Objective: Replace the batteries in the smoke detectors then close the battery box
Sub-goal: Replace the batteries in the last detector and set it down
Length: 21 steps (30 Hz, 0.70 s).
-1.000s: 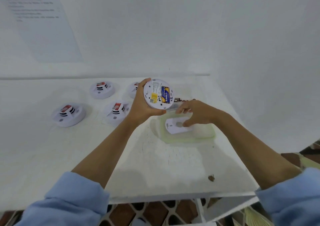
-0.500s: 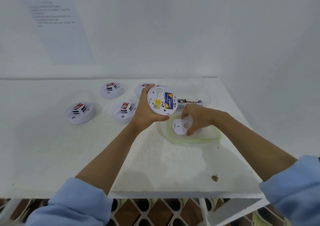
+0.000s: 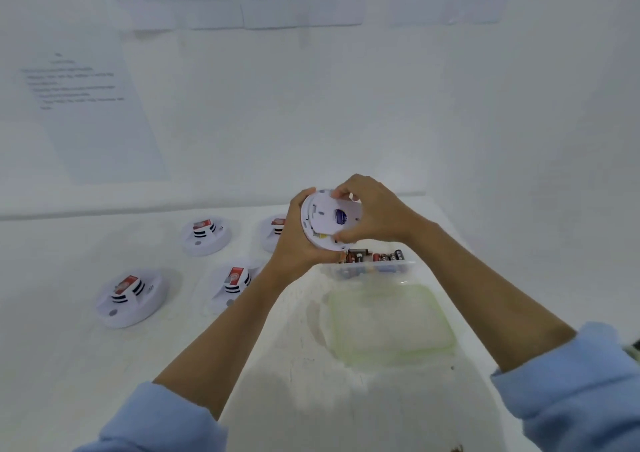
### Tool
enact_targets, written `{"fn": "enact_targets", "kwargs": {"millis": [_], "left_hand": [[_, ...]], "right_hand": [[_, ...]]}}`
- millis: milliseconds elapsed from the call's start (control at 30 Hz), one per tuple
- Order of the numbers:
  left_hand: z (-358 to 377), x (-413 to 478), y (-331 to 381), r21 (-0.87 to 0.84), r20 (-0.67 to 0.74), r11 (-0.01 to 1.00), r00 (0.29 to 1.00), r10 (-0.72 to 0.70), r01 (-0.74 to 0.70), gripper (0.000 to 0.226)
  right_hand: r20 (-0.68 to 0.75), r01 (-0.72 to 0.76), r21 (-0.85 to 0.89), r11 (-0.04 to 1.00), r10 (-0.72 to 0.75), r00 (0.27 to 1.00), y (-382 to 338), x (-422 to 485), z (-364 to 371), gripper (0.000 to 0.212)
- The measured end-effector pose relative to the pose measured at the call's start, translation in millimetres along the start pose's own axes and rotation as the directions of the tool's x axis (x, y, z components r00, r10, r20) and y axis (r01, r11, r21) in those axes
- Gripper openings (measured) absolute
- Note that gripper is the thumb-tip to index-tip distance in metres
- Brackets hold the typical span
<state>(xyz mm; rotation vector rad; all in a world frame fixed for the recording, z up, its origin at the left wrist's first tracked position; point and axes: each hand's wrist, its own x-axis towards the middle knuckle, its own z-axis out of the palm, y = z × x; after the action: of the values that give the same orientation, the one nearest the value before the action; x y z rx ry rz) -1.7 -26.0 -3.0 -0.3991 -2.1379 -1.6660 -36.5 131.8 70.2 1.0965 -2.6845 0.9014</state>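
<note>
**A:** What's farthest left on the white table (image 3: 69,365)?

**B:** A round white plastic smoke detector with a red-topped, black-striped centre (image 3: 133,297). A second detector (image 3: 206,237) sits at its one o'clock and a third detector (image 3: 232,287) at its three o'clock. A fourth detector (image 3: 270,234) lies at one o'clock of the third, partly behind the left wrist. All four rest face up and apart from each other.

**A:** And the hands?

**B:** The left hand (image 3: 294,244) grips a fifth detector (image 3: 322,223) above the table, fingers curled over its rim at twelve o'clock and thumb under it at six. Its back faces the camera. A blue battery label (image 3: 341,216) shows through an opening in a white cover plate.

**A:** The right one?

**B:** The right hand (image 3: 372,214) pinches that plate from three o'clock, fingertips on the upper edge and thumb on the lower. The blur is heavy there, so I can't tell whether the plate is seated.

**A:** The box?

**B:** The clear rectangular plastic battery box (image 3: 377,267) stands open on the table at six o'clock of the held detector, with batteries inside. Its pale green-tinted lid (image 3: 391,323) lies flat just beside it, at the box's six o'clock.
</note>
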Motion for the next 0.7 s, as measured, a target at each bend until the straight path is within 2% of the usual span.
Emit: {"fn": "enact_targets", "kwargs": {"millis": [133,433,700], "left_hand": [[2,11,-7,-0.021,0.012,0.999,0.999,-0.047,0.047,0.095],[13,29,-16,-0.096,0.046,0.992,0.995,-0.084,0.088,0.099],[19,34,-12,-0.087,0.019,0.993,0.997,-0.075,0.076,0.1]], "right_hand": [[-0.008,0.005,0.012,1.0,-0.005,1.0,11,9,3,0.058],[0.09,0.034,0.019,0.999,-0.036,0.995,29,25,-7,0.063],[0.135,0.048,0.07,0.996,-0.058,0.989,39,23,-15,0.063]]}}
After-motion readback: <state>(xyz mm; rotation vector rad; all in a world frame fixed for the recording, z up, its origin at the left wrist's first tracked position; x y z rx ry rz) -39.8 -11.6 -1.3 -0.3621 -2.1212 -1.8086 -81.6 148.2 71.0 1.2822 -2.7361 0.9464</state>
